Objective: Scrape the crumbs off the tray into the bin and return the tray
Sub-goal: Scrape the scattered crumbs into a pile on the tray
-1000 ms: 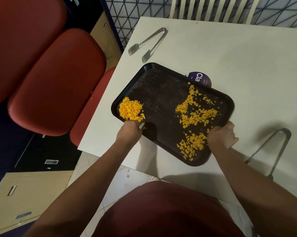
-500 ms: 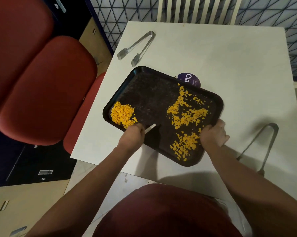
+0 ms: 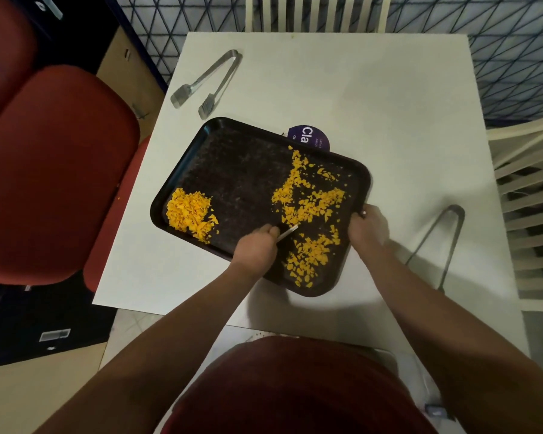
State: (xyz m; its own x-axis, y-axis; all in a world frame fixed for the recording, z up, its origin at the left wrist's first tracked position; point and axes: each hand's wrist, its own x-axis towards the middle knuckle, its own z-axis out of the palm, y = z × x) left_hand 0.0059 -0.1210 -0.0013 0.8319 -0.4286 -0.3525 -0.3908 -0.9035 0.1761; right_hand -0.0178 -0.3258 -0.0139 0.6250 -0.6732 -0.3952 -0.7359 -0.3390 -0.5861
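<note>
I note a dark tray (image 3: 238, 158) with a scuffed matt bed, metal tongs (image 3: 207, 79), and a smooth matt white table (image 3: 373, 98).

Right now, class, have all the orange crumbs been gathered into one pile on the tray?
No: a tight pile sits at the tray's left end, but loose crumbs are scattered across its right half.

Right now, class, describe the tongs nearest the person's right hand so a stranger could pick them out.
Start at the white table and find the dark tray. Right of the right hand gripping its rim lie dark tongs, hinge away from the person; the other tongs are silvery, at the far left corner.
</note>
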